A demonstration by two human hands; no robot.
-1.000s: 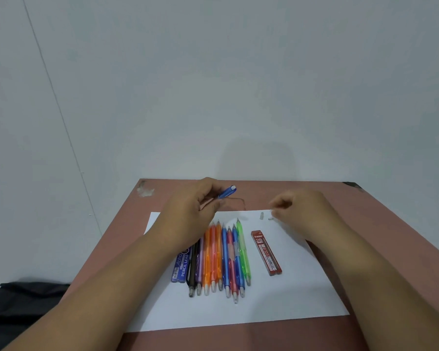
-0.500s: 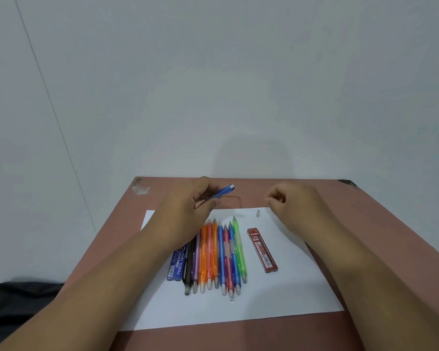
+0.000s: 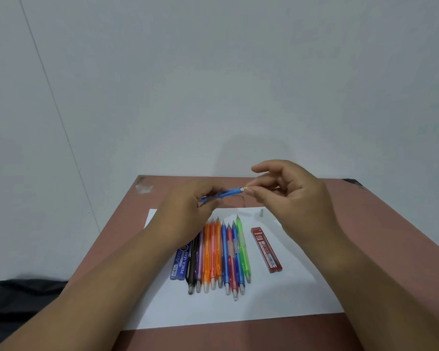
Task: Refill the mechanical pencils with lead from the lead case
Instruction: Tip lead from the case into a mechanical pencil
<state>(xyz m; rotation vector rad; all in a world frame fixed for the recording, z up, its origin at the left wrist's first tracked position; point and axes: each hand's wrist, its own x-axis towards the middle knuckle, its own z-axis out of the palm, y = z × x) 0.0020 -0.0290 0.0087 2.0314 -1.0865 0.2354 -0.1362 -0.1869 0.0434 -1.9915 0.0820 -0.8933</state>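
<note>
- Head view: the left hand (image 3: 188,211) is curled round a blue pencil (image 3: 228,193), held up over the far part of the table (image 3: 390,236).
- The pencil's white end (image 3: 242,189) points to 3 o'clock.
- The right hand (image 3: 294,198) pinches right at that white end with thumb and one finger; whether something tiny sits in the pinch, I cannot tell. Its other fingers are spread loose.
- On the white paper (image 3: 289,300) lies a row of pencils (image 3: 221,254), side by side, at 6 o'clock from the hands.
- The left arm hides part of the blue lead case (image 3: 180,264), at the row's 9 o'clock.
- The red lead case (image 3: 266,249) lies at the row's 3 o'clock, apart.
- A small grey cap (image 3: 261,213) lies at 12 o'clock from the red case.
- A dark cloth (image 3: 23,300) lies off the table, at 9 o'clock.
</note>
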